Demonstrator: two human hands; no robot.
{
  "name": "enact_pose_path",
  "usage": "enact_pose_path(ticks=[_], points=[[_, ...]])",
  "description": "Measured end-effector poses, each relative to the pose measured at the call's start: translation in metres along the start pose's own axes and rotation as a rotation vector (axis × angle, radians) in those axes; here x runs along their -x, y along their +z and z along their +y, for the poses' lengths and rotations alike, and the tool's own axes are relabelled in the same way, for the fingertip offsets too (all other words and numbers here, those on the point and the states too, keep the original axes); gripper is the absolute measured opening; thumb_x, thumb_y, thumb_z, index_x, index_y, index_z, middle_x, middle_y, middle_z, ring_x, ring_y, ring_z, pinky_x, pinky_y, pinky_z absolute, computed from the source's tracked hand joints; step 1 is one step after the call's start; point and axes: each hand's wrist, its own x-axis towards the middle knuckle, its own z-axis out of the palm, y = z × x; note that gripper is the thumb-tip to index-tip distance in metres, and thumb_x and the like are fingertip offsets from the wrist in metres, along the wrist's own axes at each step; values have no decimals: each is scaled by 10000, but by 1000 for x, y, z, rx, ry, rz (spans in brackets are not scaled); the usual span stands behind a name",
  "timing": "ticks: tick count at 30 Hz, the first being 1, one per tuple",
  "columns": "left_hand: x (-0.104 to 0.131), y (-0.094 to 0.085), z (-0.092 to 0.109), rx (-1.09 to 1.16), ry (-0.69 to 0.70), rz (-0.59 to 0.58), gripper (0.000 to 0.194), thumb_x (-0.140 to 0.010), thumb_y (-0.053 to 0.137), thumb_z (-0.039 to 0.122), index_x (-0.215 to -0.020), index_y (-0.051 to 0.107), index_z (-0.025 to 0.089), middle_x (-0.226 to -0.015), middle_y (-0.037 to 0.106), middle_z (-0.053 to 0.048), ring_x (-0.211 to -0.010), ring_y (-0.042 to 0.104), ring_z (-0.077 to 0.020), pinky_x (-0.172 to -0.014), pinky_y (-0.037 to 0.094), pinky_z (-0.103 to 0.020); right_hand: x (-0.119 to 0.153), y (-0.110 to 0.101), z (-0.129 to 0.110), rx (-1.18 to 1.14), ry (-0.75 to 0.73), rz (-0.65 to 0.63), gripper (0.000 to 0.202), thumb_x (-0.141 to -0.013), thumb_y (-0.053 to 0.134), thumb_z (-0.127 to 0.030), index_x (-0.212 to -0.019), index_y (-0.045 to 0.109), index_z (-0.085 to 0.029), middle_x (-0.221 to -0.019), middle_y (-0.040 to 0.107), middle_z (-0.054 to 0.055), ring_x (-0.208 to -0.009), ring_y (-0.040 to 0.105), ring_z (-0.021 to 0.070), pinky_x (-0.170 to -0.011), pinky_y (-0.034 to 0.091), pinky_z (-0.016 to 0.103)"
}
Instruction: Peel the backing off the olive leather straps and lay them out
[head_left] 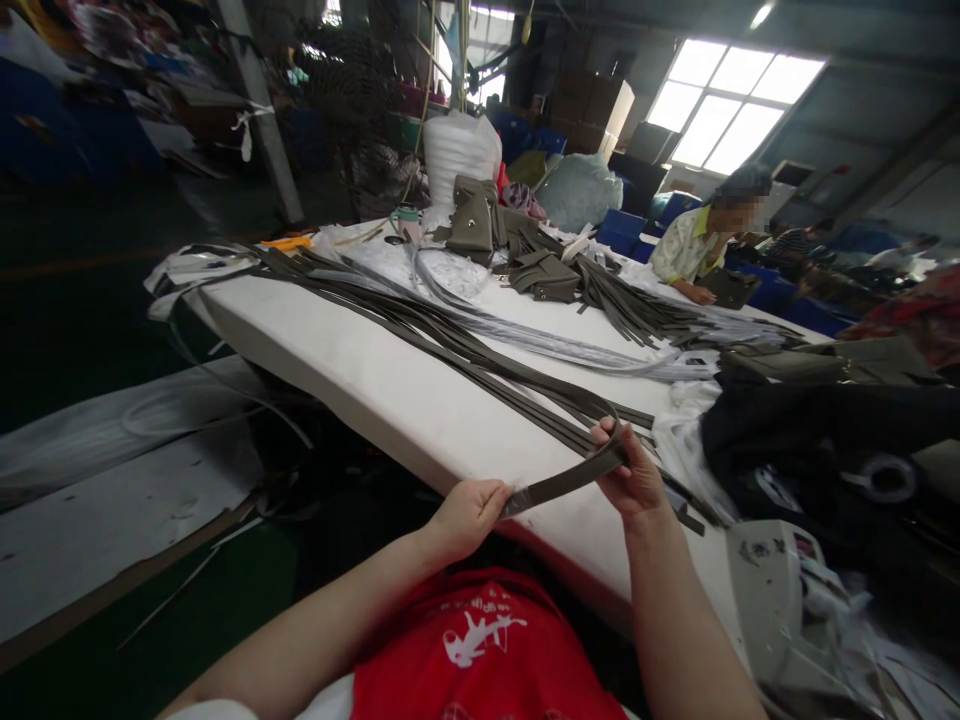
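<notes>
A long dark olive strap (566, 480) runs between my two hands above the table's near edge. My left hand (472, 515) pinches its end, where a bit of clear plastic wrap seems to show. The fingers of my right hand (630, 475) are closed round the strap where it bends back. From there it curves away to the left over the white table (420, 400). Several more straps (420, 325) of the same colour lie lengthwise beside it, their ends close to my right hand.
Olive bags (472, 225) and a bundle of straps (630, 300) lie farther back, near clear plastic strips (525, 345). A foam roll (461, 150) stands behind. Dark cloth (810, 450) and a pale plastic container (772, 590) are at right. Across the table sits another person (694, 245).
</notes>
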Motion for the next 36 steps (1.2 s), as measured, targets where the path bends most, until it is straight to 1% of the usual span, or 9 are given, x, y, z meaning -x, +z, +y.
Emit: enact_pose_path(ticks=[3, 6, 10, 14, 18, 23, 27, 31, 36], points=[[1, 2, 3, 53, -43, -69, 526, -965, 315, 540, -578, 426, 203, -451, 448, 50, -426, 420, -100, -511, 364, -224, 1, 4, 1, 86, -56, -5, 371, -687, 807, -504, -720, 610, -191, -616, 506, -71, -389, 261, 24, -386, 320, 195], [1, 4, 5, 141, -90, -114, 547, -968, 295, 567, -635, 514, 192, -509, 582, 30, -407, 495, -98, -518, 418, -217, -1, 9, 2, 184, -235, 145, 405, -719, 781, -525, -639, 570, -188, -591, 502, -50, -449, 370, 61, -416, 330, 209], [-4, 8, 11, 211, -62, -107, 593, -965, 297, 596, -679, 602, 175, -545, 632, 1, -482, 584, -118, -561, 466, -219, -1, 20, 7, 369, -357, 280, 438, -749, 729, -579, -622, 563, -195, -503, 425, -64, -419, 326, 71, -375, 238, 225], [-12, 11, 22, 268, -39, -58, 594, -957, 316, 606, -699, 621, 167, -538, 617, -5, -497, 588, -126, -542, 461, -223, 9, 41, 32, 508, -336, 185, 451, -764, 688, -615, -633, 562, -202, -481, 406, -70, -405, 336, 78, -376, 242, 235], [-18, 11, 29, 226, 11, 68, 545, -968, 325, 569, -648, 537, 182, -519, 546, 20, -474, 503, -105, -514, 401, -218, 15, 56, 48, 463, -238, 43, 419, -768, 699, -589, -651, 576, -206, -497, 420, -66, -429, 337, 83, -396, 267, 237], [-12, 4, 20, 101, 40, 40, 503, -964, 342, 541, -616, 458, 197, -504, 480, 41, -491, 433, -102, -497, 335, -222, 1, 41, 5, 121, -305, 155, 433, -727, 753, -570, -630, 539, -205, -577, 464, -48, -490, 406, 84, -463, 381, 227], [-3, 4, 8, 99, -21, -8, 530, -959, 331, 558, -585, 445, 200, -454, 451, 50, -436, 415, -94, -479, 342, -218, -9, 21, -28, 62, -412, 265, 437, -688, 807, -524, -626, 521, -199, -588, 465, -56, -511, 418, 78, -495, 410, 219], [-1, 9, 3, 159, -104, -69, 549, -963, 303, 586, -636, 500, 192, -477, 541, 43, -384, 466, -84, -482, 395, -206, -6, 16, -27, 120, -330, 150, 414, -704, 800, -512, -645, 524, -209, -584, 487, -51, -509, 421, 91, -478, 379, 229], [-9, 15, 12, 197, -59, -43, 582, -966, 292, 595, -666, 570, 181, -501, 583, 17, -435, 546, -107, -518, 441, -213, 5, 27, -11, 369, -308, -54, 368, -818, 701, -500, -622, 579, -214, -627, 560, -7, -626, 504, 140, -605, 428, 273]])
